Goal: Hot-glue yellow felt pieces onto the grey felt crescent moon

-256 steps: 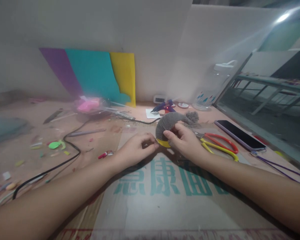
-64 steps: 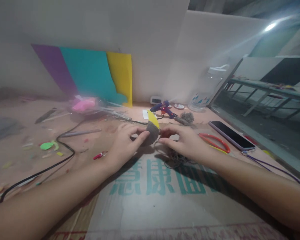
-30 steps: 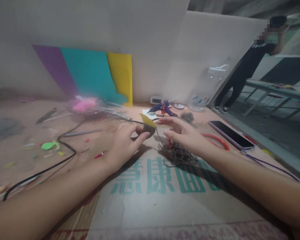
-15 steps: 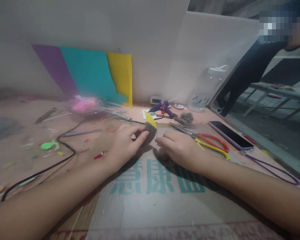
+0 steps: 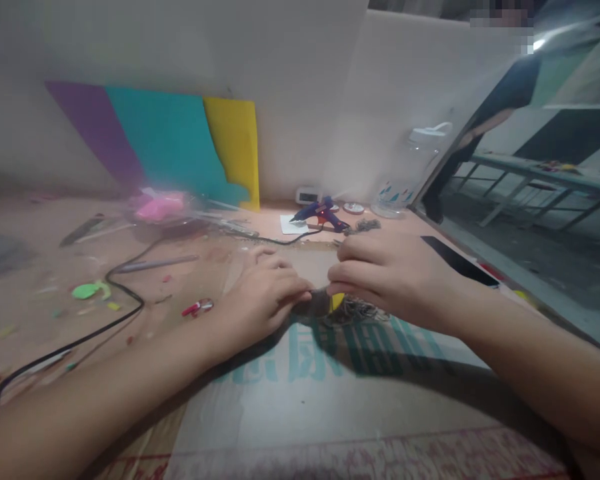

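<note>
My left hand (image 5: 275, 287) is closed in a pinch on a small curved yellow piece (image 5: 337, 303) whose left part is covered with grey yarn (image 5: 320, 303). The piece now lies almost level between both hands. At its right end is my right hand (image 5: 380, 267), with curled fingers pressed together; the strand between them is hidden. Beneath the right hand, a loose tangle of grey yarn (image 5: 357, 312) rests on the clear sheet (image 5: 280, 420) with green lettering. The scissors are mostly covered by the right hand.
Behind the hands, a blue glue gun (image 5: 323, 213) lies beside a white card (image 5: 293, 225), its black cord (image 5: 130, 313) running left. Further right are a clear bottle (image 5: 395, 187) and a phone (image 5: 460, 260). Coloured sheets (image 5: 170, 140) lean on the wall. A person (image 5: 505, 100) stands beyond.
The yellow piece has been lowered and turned from upright to nearly level. My right hand has moved up and right, over the scissors. The view has shifted slightly.
</note>
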The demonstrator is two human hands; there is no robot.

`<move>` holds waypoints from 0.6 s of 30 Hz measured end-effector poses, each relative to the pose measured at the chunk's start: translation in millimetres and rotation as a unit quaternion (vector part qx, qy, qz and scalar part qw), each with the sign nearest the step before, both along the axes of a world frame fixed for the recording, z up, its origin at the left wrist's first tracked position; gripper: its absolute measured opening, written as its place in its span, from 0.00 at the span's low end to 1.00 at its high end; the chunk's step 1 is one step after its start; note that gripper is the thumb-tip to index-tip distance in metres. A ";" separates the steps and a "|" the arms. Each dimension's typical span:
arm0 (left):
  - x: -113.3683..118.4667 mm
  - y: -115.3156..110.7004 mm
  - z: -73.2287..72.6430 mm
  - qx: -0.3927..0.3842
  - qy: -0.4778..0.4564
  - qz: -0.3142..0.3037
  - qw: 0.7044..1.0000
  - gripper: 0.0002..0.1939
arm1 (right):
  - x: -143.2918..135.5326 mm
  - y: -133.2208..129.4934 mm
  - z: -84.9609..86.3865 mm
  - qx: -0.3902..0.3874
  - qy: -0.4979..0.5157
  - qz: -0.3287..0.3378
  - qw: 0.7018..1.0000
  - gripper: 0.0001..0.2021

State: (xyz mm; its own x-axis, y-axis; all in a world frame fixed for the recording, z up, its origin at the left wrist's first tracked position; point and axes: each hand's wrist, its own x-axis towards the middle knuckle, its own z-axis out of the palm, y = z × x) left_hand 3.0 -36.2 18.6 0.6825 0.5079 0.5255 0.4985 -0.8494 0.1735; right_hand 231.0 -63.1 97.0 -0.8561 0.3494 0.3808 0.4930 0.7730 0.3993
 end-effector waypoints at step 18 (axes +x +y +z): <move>2.8 11.4 -7.9 -0.266 -0.239 0.081 0.930 0.15 | -15.3 33.2 -66.4 -0.426 0.494 -0.063 0.755 0.12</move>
